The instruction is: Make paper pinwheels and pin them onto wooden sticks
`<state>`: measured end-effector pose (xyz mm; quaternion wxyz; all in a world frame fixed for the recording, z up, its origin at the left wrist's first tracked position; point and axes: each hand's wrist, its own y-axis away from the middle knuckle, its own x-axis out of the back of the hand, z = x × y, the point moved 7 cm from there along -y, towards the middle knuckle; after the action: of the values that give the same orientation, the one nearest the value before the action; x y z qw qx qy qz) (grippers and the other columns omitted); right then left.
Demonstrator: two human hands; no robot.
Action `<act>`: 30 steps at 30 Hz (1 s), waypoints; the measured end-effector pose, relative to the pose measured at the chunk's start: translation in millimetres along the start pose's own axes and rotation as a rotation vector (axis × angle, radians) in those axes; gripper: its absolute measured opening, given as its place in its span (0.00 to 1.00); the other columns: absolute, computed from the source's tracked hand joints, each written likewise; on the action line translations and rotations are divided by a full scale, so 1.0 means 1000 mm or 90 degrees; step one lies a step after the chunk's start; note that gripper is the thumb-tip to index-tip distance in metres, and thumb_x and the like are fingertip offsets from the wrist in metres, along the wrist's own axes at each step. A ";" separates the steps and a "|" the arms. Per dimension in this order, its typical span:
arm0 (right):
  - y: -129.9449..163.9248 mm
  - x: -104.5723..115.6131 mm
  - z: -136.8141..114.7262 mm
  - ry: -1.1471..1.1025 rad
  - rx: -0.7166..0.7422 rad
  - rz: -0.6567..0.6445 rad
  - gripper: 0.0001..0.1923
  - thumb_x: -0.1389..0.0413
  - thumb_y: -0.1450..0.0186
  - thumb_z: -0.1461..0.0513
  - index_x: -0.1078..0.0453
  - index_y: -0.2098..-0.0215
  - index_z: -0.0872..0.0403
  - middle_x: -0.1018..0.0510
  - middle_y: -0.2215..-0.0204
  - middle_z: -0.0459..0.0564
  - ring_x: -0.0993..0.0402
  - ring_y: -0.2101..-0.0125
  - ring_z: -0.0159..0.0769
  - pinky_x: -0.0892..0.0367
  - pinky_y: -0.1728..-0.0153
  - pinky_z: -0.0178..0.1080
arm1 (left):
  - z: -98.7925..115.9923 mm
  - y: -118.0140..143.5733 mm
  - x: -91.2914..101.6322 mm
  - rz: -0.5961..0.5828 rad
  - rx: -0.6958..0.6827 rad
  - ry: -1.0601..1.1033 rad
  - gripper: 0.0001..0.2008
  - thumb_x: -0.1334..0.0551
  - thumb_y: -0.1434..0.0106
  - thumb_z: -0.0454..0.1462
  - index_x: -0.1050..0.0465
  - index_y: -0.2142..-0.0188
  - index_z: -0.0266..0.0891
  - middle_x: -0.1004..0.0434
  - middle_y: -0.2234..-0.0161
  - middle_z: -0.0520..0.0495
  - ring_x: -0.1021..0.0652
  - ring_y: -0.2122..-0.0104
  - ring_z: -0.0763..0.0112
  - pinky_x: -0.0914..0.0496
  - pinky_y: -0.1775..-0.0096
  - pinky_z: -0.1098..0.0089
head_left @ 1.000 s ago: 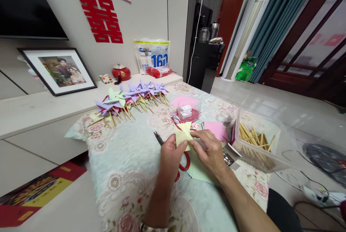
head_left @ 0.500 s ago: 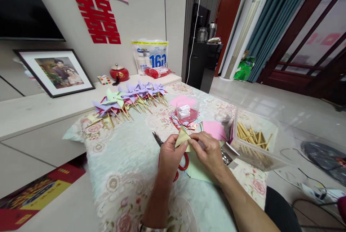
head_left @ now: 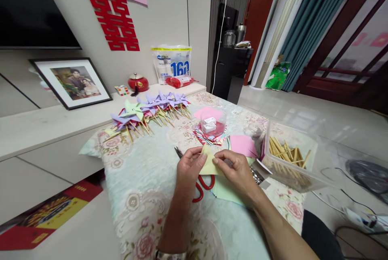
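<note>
Between my hands is a piece of yellow paper, raised a little above the table. My left hand pinches its left side with thumb and fingers. At its right edge, my right hand grips it between thumb and forefinger. Under my hands lie scissors with red handles, their dark blades pointing away to the left. A stack of light green paper rests below my right hand and partly hides under it. Pink paper sheets lie just beyond my right hand.
Several paper pinwheels on sticks lie at the far left of the table. A clear tub stands on patterned paper. To the right, a plastic box holds wooden sticks, beside small metal pieces. A framed photo leans on the cabinet.
The yellow paper, folded into a triangle before, now shows a larger, more opened-out face. My fingers have shifted on it, and the view has turned slightly left.
</note>
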<state>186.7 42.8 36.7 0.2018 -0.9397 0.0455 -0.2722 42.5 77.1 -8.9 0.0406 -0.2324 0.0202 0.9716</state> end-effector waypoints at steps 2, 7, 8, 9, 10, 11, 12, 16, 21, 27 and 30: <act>0.000 -0.004 0.000 -0.015 -0.013 -0.035 0.07 0.44 0.34 0.61 0.26 0.69 0.53 0.22 0.73 0.45 0.27 0.71 0.36 0.36 0.67 0.36 | 0.001 0.002 -0.002 -0.001 0.015 -0.001 0.21 0.27 0.52 0.45 0.23 0.63 0.34 0.21 0.72 0.48 0.23 0.75 0.70 0.29 0.70 0.71; 0.001 -0.010 0.002 -0.066 -0.052 -0.088 0.09 0.43 0.35 0.60 0.28 0.72 0.54 0.27 0.76 0.43 0.32 0.73 0.33 0.39 0.70 0.34 | 0.002 0.005 0.001 0.028 0.029 -0.043 0.18 0.26 0.53 0.45 0.23 0.69 0.35 0.23 0.78 0.51 0.26 0.80 0.74 0.32 0.74 0.74; 0.001 -0.011 0.002 -0.076 -0.060 -0.095 0.09 0.43 0.35 0.60 0.28 0.72 0.54 0.28 0.77 0.43 0.33 0.74 0.33 0.40 0.70 0.34 | 0.001 0.005 0.002 0.029 0.031 -0.043 0.18 0.26 0.54 0.45 0.23 0.70 0.35 0.23 0.79 0.51 0.27 0.80 0.74 0.32 0.75 0.74; 0.001 -0.012 0.002 -0.084 -0.068 -0.102 0.09 0.44 0.35 0.60 0.28 0.72 0.54 0.28 0.77 0.43 0.33 0.74 0.33 0.40 0.70 0.34 | 0.001 0.005 0.002 0.030 0.032 -0.042 0.18 0.26 0.54 0.46 0.24 0.71 0.35 0.23 0.79 0.51 0.27 0.81 0.74 0.32 0.75 0.73; 0.001 -0.013 0.003 -0.091 -0.075 -0.109 0.09 0.44 0.35 0.59 0.28 0.72 0.54 0.28 0.77 0.43 0.34 0.74 0.33 0.40 0.70 0.34 | 0.000 0.005 0.003 0.029 0.034 -0.042 0.18 0.25 0.54 0.46 0.25 0.72 0.36 0.24 0.80 0.51 0.27 0.81 0.74 0.32 0.75 0.73; 0.002 -0.013 0.003 -0.097 -0.081 -0.114 0.10 0.44 0.35 0.59 0.29 0.73 0.54 0.29 0.77 0.43 0.34 0.73 0.33 0.41 0.70 0.34 | -0.001 0.004 0.003 0.031 0.033 -0.045 0.18 0.25 0.54 0.47 0.25 0.72 0.36 0.24 0.80 0.51 0.28 0.81 0.74 0.33 0.76 0.73; 0.002 -0.014 0.003 -0.102 -0.086 -0.119 0.10 0.44 0.35 0.59 0.29 0.73 0.54 0.29 0.77 0.43 0.35 0.73 0.33 0.41 0.70 0.34 | -0.002 0.004 0.004 0.034 0.032 -0.048 0.19 0.25 0.55 0.47 0.25 0.73 0.36 0.25 0.80 0.52 0.28 0.81 0.74 0.33 0.76 0.74; 0.004 -0.015 0.007 -0.120 -0.116 -0.129 0.11 0.44 0.35 0.58 0.30 0.73 0.54 0.31 0.77 0.42 0.37 0.74 0.32 0.43 0.71 0.34 | -0.005 0.005 0.003 0.026 0.047 -0.045 0.19 0.26 0.54 0.49 0.27 0.73 0.37 0.27 0.81 0.53 0.29 0.83 0.76 0.34 0.78 0.75; 0.005 -0.012 0.018 -0.174 -0.183 -0.092 0.12 0.43 0.36 0.55 0.30 0.73 0.54 0.34 0.79 0.42 0.40 0.76 0.31 0.46 0.75 0.33 | -0.005 0.009 -0.004 -0.036 0.068 -0.007 0.19 0.31 0.47 0.51 0.29 0.73 0.37 0.28 0.83 0.52 0.30 0.83 0.74 0.36 0.78 0.75; 0.003 -0.005 0.026 -0.242 -0.218 -0.022 0.13 0.41 0.40 0.53 0.30 0.74 0.54 0.33 0.80 0.41 0.40 0.78 0.31 0.45 0.76 0.34 | -0.002 0.012 -0.011 -0.065 0.057 -0.053 0.16 0.27 0.52 0.43 0.26 0.68 0.37 0.22 0.76 0.50 0.24 0.76 0.72 0.31 0.71 0.73; 0.002 -0.005 0.029 -0.268 -0.230 -0.005 0.13 0.40 0.41 0.53 0.29 0.74 0.54 0.31 0.80 0.42 0.39 0.78 0.31 0.44 0.76 0.34 | -0.006 0.014 -0.015 -0.075 0.073 -0.101 0.15 0.28 0.52 0.39 0.26 0.67 0.37 0.21 0.74 0.51 0.24 0.77 0.71 0.30 0.72 0.73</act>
<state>198.4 52.7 11.3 0.0350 -0.9965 0.0471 -0.0595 57.2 62.0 -7.1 0.1123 -0.1528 0.0590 0.9801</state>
